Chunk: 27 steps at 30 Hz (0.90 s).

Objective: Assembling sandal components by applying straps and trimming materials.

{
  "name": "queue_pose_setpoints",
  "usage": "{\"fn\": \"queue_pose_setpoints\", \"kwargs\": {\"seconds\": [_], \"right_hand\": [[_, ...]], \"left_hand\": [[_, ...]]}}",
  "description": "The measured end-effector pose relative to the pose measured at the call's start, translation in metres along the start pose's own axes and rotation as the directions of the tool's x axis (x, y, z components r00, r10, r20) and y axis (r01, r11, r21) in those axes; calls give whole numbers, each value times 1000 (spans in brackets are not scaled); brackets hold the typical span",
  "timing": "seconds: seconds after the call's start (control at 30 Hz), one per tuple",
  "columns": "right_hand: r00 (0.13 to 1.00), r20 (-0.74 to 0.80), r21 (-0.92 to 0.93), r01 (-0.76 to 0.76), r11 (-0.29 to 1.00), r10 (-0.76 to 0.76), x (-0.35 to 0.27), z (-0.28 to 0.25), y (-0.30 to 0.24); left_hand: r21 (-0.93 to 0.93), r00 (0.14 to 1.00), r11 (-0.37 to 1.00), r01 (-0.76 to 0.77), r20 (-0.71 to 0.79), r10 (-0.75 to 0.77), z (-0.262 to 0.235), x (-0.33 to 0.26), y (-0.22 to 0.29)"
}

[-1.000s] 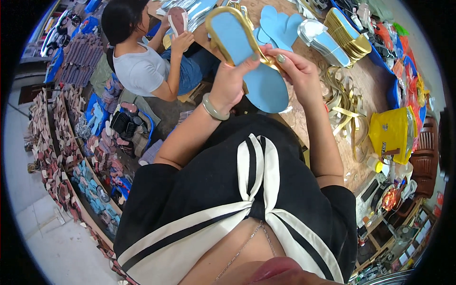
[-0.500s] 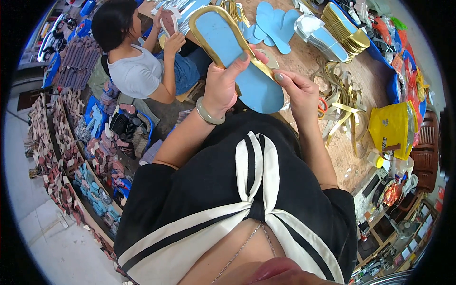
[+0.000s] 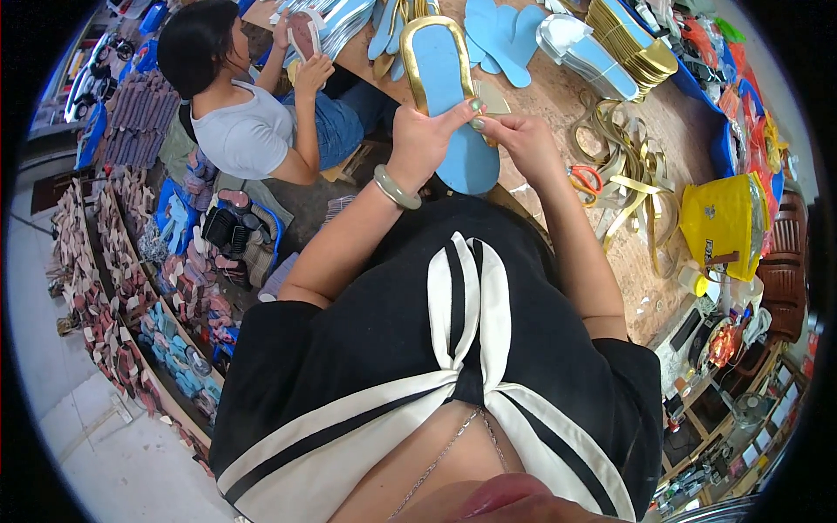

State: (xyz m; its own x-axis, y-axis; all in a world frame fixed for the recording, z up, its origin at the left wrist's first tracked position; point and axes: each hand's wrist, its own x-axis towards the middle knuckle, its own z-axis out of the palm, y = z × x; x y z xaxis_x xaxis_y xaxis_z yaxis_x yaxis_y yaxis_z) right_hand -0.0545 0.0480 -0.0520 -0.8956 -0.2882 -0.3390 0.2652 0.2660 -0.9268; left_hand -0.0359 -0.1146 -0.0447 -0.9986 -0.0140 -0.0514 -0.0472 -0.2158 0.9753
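**Both hands close on a blue insole**

The left hand (image 3: 418, 139) and right hand (image 3: 523, 144) both pinch the long light-blue foam insole with a gold-trimmed rim (image 3: 449, 96), fingers curled shut around its middle, above the wooden worktable (image 3: 558, 105). Since half a second ago, the insole stands more upright and both hands have shifted slightly closer together.

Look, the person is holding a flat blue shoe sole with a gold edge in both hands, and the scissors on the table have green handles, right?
Not quite. The head view shows the scissors have orange-red handles, not green. The rest is right: the left hand and right hand hold the flat blue shoe sole with a gold edge above the wooden table.
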Motion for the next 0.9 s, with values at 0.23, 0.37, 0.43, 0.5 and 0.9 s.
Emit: {"fn": "queue_pose_setpoints", "kwargs": {"seconds": [0.23, 0.37, 0.43, 0.5, 0.9], "right_hand": [[996, -13, 325, 83, 942, -83, 1, 8, 17], [980, 196, 452, -77, 889, -14, 22, -11, 32], [939, 343, 519, -182, 835, -8, 27, -22, 47], [951, 310, 669, -219, 710, 1, 27, -31, 53], [982, -138, -19, -130, 991, 126, 35, -105, 182]], "left_hand": [[-94, 940, 975, 202, 300, -166, -26, 15, 7], [-79, 880, 959, 273, 423, -216, -35, 2, -16], [-182, 857, 873, 452, 361, -368, -31, 4, -20], [-231, 856, 858, 459, 374, -357, -31, 10, -26], [-425, 784, 673, 605, 463, -413, -7, 10, -40]]}}
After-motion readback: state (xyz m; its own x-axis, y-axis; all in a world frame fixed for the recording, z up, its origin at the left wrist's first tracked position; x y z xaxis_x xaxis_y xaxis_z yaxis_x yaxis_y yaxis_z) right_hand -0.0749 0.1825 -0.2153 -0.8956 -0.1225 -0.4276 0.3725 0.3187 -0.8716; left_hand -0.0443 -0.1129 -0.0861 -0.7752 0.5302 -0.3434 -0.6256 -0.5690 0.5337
